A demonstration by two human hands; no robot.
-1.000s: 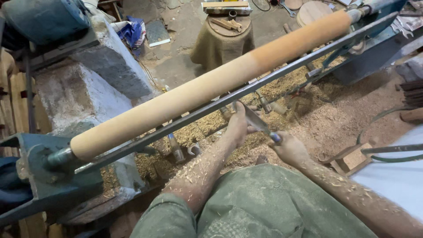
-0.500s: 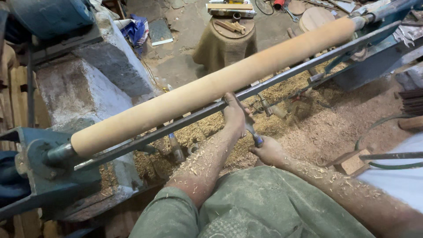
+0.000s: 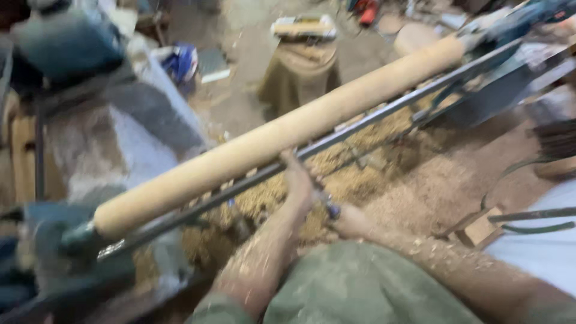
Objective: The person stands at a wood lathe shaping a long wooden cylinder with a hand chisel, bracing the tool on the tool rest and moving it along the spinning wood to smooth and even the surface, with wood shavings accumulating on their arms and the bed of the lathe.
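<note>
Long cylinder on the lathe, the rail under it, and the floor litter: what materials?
Long cylinder: looks like bare wood, pale tan, matte, unfinished.
Rail: likely metal, dark grey, thin and straight.
Floor litter: apparently wood shavings and sawdust, same tan, also dusting both forearms.
The tool between the left hand and right hand is too blurred to judge.

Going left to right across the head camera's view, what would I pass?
Blue lathe end → left hand on the metal rail → right hand holding the tool handle → wood block → far lathe end.
</note>
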